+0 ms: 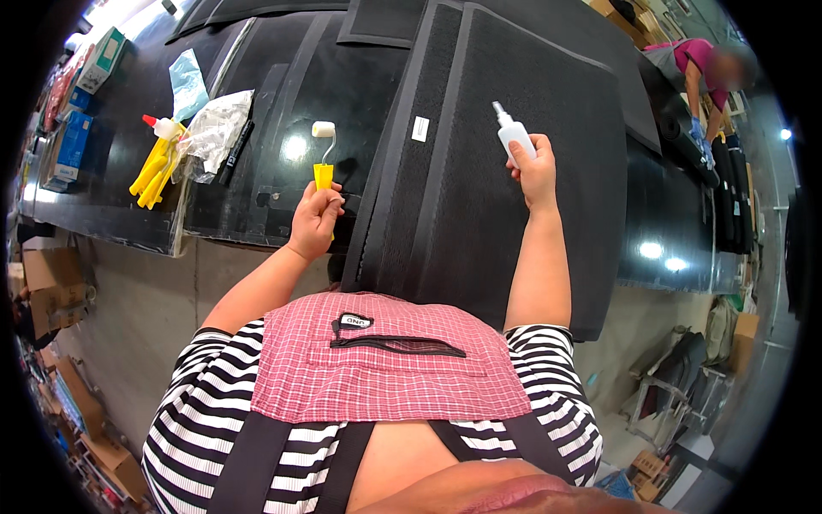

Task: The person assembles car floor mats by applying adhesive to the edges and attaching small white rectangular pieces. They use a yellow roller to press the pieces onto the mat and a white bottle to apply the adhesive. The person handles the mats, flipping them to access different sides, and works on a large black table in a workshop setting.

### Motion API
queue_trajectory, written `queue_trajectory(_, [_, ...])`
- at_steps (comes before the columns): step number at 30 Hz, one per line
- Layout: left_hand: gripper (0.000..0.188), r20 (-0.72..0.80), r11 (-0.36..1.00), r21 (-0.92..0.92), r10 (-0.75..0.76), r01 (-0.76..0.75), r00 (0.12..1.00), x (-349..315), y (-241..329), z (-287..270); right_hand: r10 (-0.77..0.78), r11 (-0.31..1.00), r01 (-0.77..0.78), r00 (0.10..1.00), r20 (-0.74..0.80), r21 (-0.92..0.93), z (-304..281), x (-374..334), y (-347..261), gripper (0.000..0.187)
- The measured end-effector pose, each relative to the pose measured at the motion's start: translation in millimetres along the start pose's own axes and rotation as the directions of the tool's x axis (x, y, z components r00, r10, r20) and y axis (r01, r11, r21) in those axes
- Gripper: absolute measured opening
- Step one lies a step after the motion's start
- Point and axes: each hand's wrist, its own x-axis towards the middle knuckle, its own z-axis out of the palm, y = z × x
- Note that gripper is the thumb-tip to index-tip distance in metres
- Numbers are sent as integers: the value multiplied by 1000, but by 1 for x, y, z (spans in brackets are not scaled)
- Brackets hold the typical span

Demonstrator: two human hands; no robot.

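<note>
My left hand (318,221) is closed around the yellow handle of a small paint roller (324,130), its white roller head pointing away from me above the black table. In my right hand (536,171) is a white squeeze bottle (516,139) with a narrow nozzle, tilted up and to the left. The bottle is over a large black textured mat (539,77), which overhangs the table's near edge. A small white label (419,128) lies on the mat's left strip, between my two hands.
On the black table (265,197) at left are yellow-handled tools (158,171), a red-tipped bottle (163,127), crumpled clear plastic (218,128) and a black marker (236,154). Blue boxes (68,146) stand at the far left. A co-worker in gloves (702,141) handles black rolls at the right.
</note>
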Motion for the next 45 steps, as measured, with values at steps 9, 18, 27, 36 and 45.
queue_trajectory(9, [8,1,1000,-23,-18,18,1000,2,5,1,-173,967,203,967,-186,154,27,53,5,26])
queue_trajectory(18, [6,11,1000,-4,-4,5,1000,4,4,0,-296,898,230,947,-128,-376,47,78,7,35])
queue_trajectory(27, [6,17,1000,20,15,-16,1000,2,5,0,-315,942,330,934,-170,67,52,70,54,30])
queue_trajectory(36, [6,11,998,58,35,-36,999,3,3,1,-308,951,305,931,-197,-48,59,86,69,38])
queue_trajectory(45, [5,17,998,54,31,-32,999,3,2,1,-328,941,297,921,-212,-165,58,95,80,45])
